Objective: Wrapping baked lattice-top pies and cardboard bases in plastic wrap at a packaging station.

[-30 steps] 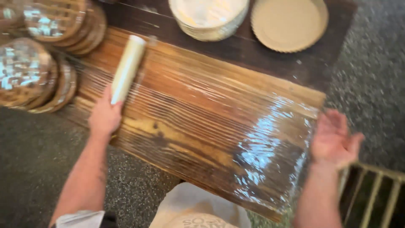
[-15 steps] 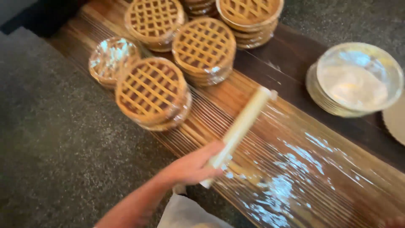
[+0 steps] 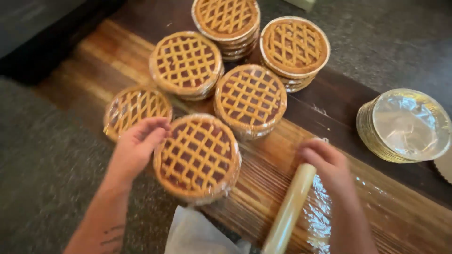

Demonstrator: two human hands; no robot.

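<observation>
View from above of a wooden bench (image 3: 94,61) carrying lattice-topped tarts in stacks. The left hand (image 3: 136,148), fingers spread and half open, cups the left edge of the nearest tart (image 3: 197,157), which sits at the front edge of the bench; it touches the rim but has not closed around it. The right hand (image 3: 329,164) rests curled over the top end of a roll of cling film (image 3: 289,209), whose film (image 3: 329,211) lies spread across the bench to the right. Other tarts (image 3: 249,99) stand just behind; a stack of foil plates (image 3: 405,124) stands well apart at right. Judged step: taking the nearest tart for wrapping. The next move likely calls for a firm grasp on its rim and a level transfer onto the film.
</observation>
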